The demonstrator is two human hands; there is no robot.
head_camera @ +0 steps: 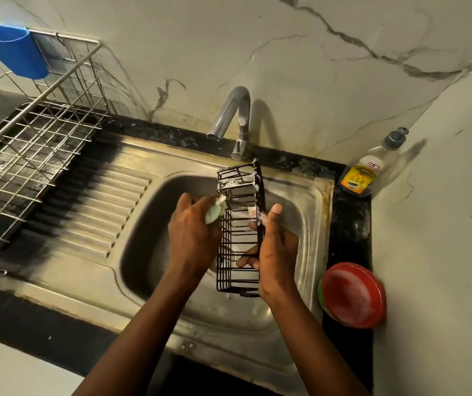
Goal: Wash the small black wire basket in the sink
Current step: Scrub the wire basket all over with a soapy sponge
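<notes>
Fingers point(246, 262) tight around basket point(239, 238), sponge point(214, 213)

Only the pump bottle point(378, 157) carries writing: a white sticker point(372, 166) with red characters too blurred to read, and a yellow-orange label point(358, 179) whose print is equally illegible.

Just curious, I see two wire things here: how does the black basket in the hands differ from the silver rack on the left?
The black basket is small and dark; the silver rack is far larger and shiny. The black basket is gripped by the right hand over the sink; the silver rack stands untouched beside it. Both are open wire grids.
</notes>
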